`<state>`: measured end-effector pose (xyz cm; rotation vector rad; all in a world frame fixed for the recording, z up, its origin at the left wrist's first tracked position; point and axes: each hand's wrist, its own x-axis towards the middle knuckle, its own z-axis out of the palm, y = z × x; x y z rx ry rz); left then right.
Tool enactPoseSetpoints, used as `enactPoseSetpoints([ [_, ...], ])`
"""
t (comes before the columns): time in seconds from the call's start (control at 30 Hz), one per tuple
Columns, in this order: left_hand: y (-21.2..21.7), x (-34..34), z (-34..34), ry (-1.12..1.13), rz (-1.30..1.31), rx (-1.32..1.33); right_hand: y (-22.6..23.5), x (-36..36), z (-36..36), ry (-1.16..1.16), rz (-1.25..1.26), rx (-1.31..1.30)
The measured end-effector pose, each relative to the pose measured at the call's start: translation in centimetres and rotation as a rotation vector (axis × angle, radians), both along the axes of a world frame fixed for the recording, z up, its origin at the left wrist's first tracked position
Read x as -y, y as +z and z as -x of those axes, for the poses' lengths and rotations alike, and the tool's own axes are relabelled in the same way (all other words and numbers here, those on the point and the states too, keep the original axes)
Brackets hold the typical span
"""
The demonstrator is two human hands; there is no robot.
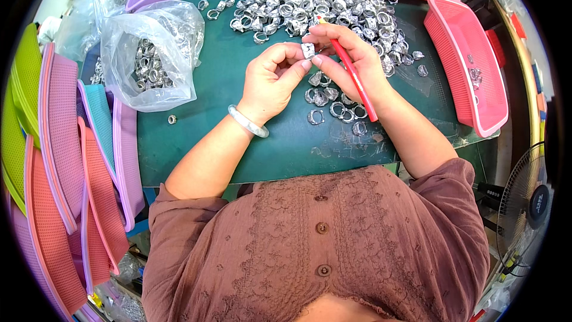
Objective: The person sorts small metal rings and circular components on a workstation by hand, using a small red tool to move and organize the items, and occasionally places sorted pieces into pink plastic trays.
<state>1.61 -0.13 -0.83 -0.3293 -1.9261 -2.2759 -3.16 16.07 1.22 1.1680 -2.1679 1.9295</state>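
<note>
Between the thumb and fingertips of my left hand (268, 80) is a chunky silver-coloured ring (308, 51), its broad patterned face turned up. My right hand (356, 62) meets it from the other side, thumb and forefinger at the ring's edge. A red pen (353, 77) also lies in my right hand, slanting between thumb and fingers, its tip pointing away from me. Just beneath my hands, several loose rings (341, 111) rest on the green table. Beyond them spreads a large heap of similar rings (310, 0).
An open clear plastic bag (179, 77) of rings stands at left, beside stacked coloured plastic baskets (62, 137). A pink basket (499, 107) with a few rings sits at right. The green tabletop (196, 149) holds one small ring (172, 119). A fan (530, 197) stands lower right.
</note>
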Motion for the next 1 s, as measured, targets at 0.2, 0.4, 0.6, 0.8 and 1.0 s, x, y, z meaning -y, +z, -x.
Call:
enactPoseSetpoints([
  [0.2,0.1,0.0,0.0,-0.015,-0.047,0.011,-0.1,0.1,0.1,-0.004,0.053,-0.012],
  [0.4,1.1,0.1,-0.2,-0.055,-0.109,0.164,-0.3,0.2,0.0,-0.021,0.081,-0.042],
  [0.6,0.9,0.2,0.0,-0.089,-0.110,0.179,-0.3,0.3,-0.1,-0.018,0.064,-0.006],
  [0.8,0.8,0.1,0.0,-0.077,-0.130,0.147,-0.4,0.3,0.1,-0.013,0.059,-0.032],
  [1.0,0.9,0.0,0.0,-0.076,-0.135,0.130,-0.4,0.2,0.1,-0.003,0.056,-0.036],
])
